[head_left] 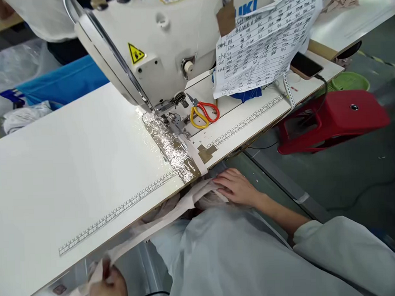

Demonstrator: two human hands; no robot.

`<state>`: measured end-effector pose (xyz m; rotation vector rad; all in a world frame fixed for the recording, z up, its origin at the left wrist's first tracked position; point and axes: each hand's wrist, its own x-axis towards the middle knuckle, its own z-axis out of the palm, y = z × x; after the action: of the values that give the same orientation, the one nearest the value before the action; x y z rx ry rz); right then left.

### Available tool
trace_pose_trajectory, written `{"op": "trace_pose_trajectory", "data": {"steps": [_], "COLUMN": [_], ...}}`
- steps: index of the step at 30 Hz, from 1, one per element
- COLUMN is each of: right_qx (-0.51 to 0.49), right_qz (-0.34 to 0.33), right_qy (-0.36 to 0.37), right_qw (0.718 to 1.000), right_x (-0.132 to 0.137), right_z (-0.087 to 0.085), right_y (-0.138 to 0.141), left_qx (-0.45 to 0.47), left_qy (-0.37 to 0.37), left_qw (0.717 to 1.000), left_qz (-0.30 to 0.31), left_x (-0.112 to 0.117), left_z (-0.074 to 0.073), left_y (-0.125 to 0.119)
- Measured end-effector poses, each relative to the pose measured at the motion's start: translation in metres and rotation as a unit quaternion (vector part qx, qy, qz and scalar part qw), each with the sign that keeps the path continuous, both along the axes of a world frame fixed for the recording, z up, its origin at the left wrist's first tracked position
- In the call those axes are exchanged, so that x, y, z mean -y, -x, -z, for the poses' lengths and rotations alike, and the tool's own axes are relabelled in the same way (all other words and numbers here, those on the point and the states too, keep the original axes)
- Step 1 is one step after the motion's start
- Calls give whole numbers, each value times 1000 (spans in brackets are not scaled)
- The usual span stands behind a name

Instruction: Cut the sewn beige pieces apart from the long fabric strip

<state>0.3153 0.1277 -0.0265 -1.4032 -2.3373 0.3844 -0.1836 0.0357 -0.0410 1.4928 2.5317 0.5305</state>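
Observation:
A pale strip of fabric [161, 220] runs along the front edge of the white sewing table [71, 169], from my lap down to the lower left. My left hand [108, 287] is at the bottom left, fingers pinched on the strip's lower end. Below the table edge my right hand [236, 187] lies on the bunched upper end of the strip, fingers bent and pressing it down. The white sewing machine [155, 41] stands behind, with its presser foot [170, 116] over a shiny foil-like patch [170, 147]. No fabric lies under the foot.
Scissors with yellow and red handles [202, 113] lie right of the needle. A printed paper sheet [265, 42] hangs from the machine, with a phone [306, 65] beside it. A red stool [332, 119] and green basin [350, 81] stand at right. Another person stands behind the machine, top left.

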Motion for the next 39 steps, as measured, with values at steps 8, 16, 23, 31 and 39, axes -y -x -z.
{"op": "trace_pose_trajectory", "data": {"steps": [8,16,23,31,39], "right_qx": [160,99,-59,-263,-194], "right_qz": [77,78,251,200,57], "right_qy": [197,166,124,120,30], "right_qw": [964,978,958,936,979], "right_x": [-6,-11,-17,8,15], "right_z": [42,28,17,-26,-54], "right_y": [12,13,-16,14,28], "left_qx": [44,395,511,642,466], "left_qy": [-18,7,177,192,14], "left_qw": [999,858,748,705,860], "left_qz": [-12,329,385,232,208], "left_x": [-11,-87,-102,-103,-101], "left_z": [11,-10,-8,-38,-56], "left_y": [-82,-227,-288,-303,-268]}}
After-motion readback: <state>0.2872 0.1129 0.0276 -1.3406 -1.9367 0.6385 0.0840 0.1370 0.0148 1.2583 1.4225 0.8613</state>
